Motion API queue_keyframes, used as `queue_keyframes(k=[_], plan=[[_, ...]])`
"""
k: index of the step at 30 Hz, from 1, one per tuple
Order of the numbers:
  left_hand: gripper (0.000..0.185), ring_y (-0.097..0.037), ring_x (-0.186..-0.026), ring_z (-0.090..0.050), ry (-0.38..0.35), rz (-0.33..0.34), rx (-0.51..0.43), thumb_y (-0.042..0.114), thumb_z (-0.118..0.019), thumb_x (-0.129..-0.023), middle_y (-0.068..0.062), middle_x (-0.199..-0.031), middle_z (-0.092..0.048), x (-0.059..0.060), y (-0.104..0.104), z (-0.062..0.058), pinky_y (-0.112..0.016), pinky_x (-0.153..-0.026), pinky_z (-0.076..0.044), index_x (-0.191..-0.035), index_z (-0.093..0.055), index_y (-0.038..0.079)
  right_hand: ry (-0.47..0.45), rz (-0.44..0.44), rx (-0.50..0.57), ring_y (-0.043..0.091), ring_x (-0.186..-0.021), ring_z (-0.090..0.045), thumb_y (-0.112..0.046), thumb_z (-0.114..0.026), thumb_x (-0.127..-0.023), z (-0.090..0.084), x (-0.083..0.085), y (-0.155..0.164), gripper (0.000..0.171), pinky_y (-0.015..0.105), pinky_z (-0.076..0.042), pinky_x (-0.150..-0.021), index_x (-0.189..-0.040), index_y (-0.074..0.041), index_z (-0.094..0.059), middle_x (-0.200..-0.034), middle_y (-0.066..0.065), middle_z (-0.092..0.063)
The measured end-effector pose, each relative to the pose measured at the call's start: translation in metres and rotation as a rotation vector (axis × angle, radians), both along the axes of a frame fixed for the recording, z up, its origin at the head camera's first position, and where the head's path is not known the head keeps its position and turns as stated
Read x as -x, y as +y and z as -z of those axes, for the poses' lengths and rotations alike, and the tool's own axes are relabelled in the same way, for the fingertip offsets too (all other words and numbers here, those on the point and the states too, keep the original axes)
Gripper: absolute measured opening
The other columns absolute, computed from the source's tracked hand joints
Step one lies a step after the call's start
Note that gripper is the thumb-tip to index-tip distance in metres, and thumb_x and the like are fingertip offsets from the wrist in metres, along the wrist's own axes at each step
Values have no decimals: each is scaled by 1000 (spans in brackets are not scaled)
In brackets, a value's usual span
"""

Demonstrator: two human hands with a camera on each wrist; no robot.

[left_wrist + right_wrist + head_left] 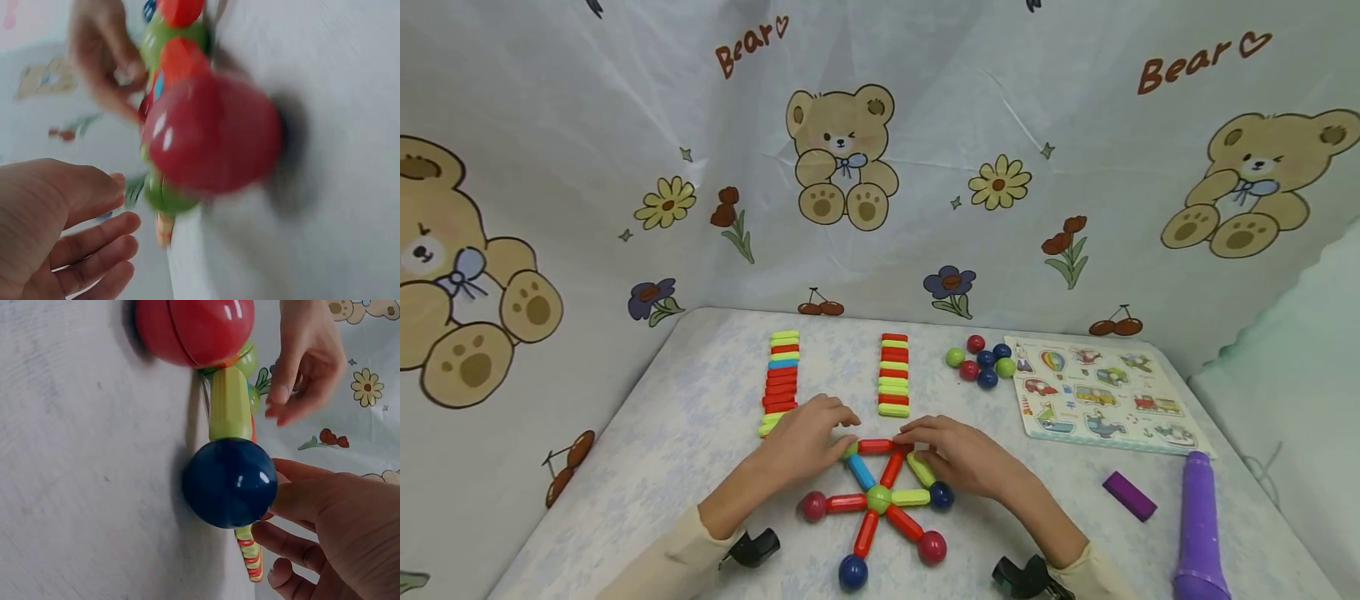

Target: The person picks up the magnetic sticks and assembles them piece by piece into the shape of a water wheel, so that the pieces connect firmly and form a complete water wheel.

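A star of magnetic rods and balls lies on the table around a green centre ball [878, 498]. Its arms end in a maroon ball [813, 506] [209, 134], two blue balls [941, 495] [230, 482] and a red ball [932, 547]. Across the star's far side lies a red rod [876, 446]. My left hand [838, 435] [94, 212] pinches its left end, where a green piece shows. At the rod's right end is my right hand [917, 440] [294, 525], fingertips pinching it. The right thumb lies against the blue ball in the right wrist view.
Two rows of spare rods [784, 379] [893, 375] lie behind the hands. A cluster of loose balls [981, 362] and a picture puzzle board [1101, 396] are at the right. A purple block [1129, 495] and purple cylinder [1198, 525] lie near the right edge. Bear-print cloth walls the table.
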State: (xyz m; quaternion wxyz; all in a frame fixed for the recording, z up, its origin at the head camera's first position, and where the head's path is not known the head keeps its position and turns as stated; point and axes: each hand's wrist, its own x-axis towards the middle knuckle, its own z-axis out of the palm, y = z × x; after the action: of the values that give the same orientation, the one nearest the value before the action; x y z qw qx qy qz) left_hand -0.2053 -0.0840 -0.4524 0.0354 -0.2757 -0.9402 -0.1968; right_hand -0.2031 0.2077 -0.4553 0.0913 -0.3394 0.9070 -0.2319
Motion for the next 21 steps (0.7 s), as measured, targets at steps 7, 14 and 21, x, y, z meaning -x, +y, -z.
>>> queue_keyframes(k=[7,14,21], plan=[[18,-17,-96,-64,-17,-197,-15,14,-91,-88,0,-99,-72,-8,-49,-1,-34,-77,-59,-103,-81,14,-28,43,54,18,-112,-70,-8,-75,-101,-3,4,6,30,36,-61,-93,-129,-18,-79,-124,-4,-74],[21,-17,-92,-61,-42,-268,50,11,-93,-84,0,-96,-71,-17,-72,4,-36,-76,-60,-101,-81,13,-79,64,42,8,-86,-60,-6,-80,-97,-10,7,12,21,24,-56,-73,-114,-18,-82,-107,-6,-72],[25,-15,-85,-57,-23,-276,87,16,-94,-85,0,-93,-68,-19,-74,10,-33,-71,-56,-104,-80,9,-150,55,15,9,-86,-59,-9,-82,-95,-14,7,15,16,23,-54,-73,-107,-18,-78,-103,-7,-69]])
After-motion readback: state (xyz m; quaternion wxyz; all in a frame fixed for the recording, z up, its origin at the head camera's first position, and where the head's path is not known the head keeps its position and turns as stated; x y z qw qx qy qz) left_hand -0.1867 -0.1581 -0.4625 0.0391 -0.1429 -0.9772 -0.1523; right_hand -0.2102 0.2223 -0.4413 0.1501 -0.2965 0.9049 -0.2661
